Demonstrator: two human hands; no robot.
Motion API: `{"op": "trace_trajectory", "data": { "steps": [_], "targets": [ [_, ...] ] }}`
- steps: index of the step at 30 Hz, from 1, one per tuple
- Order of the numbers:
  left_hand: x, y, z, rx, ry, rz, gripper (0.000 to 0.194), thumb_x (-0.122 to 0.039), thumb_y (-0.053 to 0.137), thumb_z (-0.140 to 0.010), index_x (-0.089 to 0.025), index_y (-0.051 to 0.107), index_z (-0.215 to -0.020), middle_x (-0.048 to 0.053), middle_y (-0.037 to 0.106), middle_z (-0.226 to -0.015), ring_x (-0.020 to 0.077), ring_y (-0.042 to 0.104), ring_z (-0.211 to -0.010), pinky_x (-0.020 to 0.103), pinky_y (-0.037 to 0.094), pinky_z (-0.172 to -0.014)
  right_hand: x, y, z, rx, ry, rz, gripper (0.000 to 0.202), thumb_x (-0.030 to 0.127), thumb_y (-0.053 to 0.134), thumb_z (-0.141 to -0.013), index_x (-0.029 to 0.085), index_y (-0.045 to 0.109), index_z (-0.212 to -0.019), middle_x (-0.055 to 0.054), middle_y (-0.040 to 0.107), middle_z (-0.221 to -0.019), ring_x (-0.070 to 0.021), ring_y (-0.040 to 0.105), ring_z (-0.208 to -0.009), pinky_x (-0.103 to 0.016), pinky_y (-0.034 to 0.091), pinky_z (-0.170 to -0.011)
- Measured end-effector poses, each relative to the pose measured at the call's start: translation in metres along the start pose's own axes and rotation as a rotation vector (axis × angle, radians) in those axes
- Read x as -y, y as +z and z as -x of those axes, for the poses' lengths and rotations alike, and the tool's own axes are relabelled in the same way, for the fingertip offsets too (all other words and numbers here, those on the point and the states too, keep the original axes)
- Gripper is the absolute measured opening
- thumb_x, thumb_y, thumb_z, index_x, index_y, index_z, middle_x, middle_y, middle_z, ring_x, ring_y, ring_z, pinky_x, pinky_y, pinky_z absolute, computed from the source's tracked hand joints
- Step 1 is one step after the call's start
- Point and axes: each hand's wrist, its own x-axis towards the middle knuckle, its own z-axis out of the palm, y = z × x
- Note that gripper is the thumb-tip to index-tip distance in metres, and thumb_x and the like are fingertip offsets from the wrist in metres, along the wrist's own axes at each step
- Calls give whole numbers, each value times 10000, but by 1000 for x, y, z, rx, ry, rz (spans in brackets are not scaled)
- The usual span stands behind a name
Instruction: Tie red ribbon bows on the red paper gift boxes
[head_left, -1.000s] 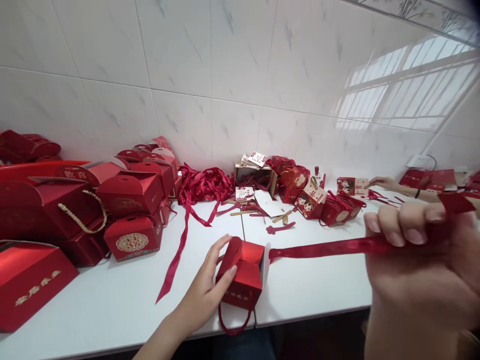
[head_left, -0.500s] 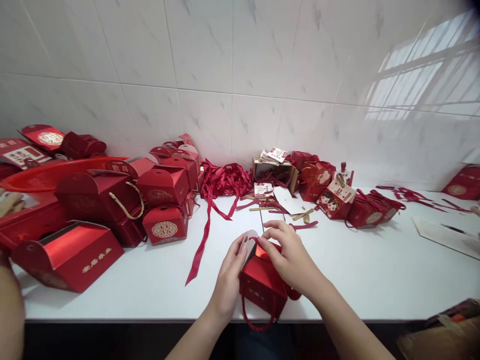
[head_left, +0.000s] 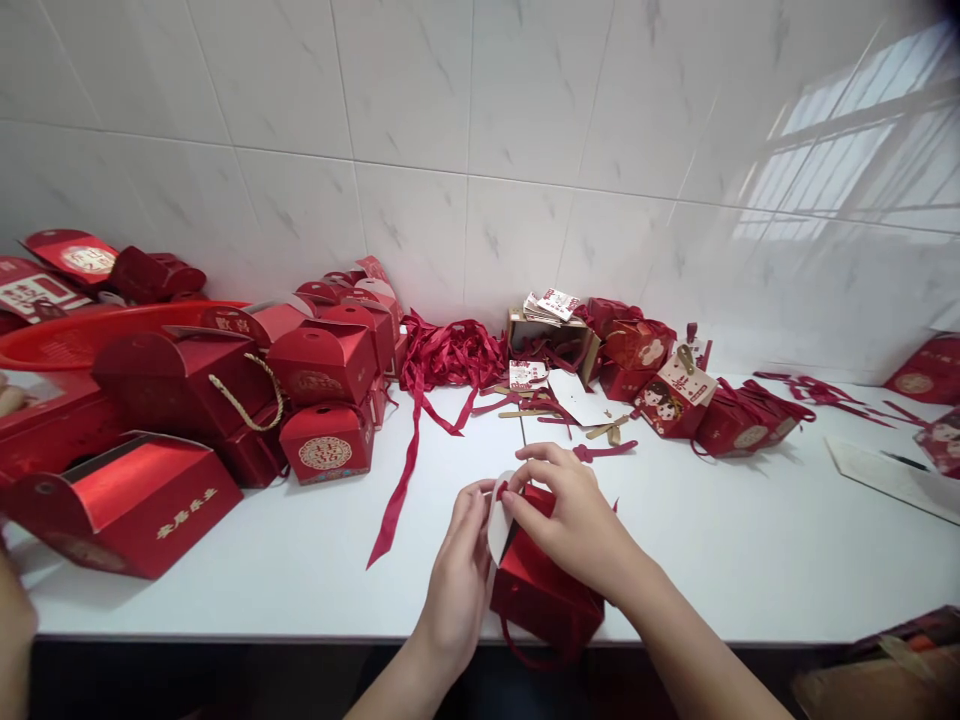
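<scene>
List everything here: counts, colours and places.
held box: one, red, front
other boxes: many, red, both sides
basin: one, red, left
ribbon heap: one, crimson, back
cards: several, whitish, back
paper: one, white, centre
straps: several, red/gold, centre
pad: one, pale, right
pen: one, dark, right
unclear item: one, brown, lower right
table: one, white, beneath
wall: one, pale, behind
other person's arm: one, left edge
left hand: one, on flap
right hand: one, at flap
</scene>
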Motion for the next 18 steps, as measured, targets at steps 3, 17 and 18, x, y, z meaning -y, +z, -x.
{"op": "trace_trajectory", "data": {
  "steps": [3,17,18],
  "targets": [
    [-1,-1,-3,-22,-29,-17,203,-400,527,-866,-200,550,-845,-4,552,-843,140,541,-820,252,463,-752,0,-2,1,23,-14,-9,62,190,580,-805,224,626,-782,-74,560,-1114,-243,489,-1144,-474,345,-964],
    [-5,-7,-5,24,73,-306,200,-403,526,-845,-208,501,-810,-26,516,-748,123,471,-652,227,401,-621,0,-12,20,25,-201,207,314,91,511,-810,299,689,-964,-88,545,-1225,-281,452,-1185,-524,357,-943],
    [-7,-6,-5,22,85,-327,193,-396,528,-846,-208,498,-811,-26,520,-760,122,472,-660,225,398,-622,1,-13,21,27,-210,229,305,102,508,-818,297,689,-968,-91,546,-1228,-280,448,-1188,-521,358,-942]
  ]
}}
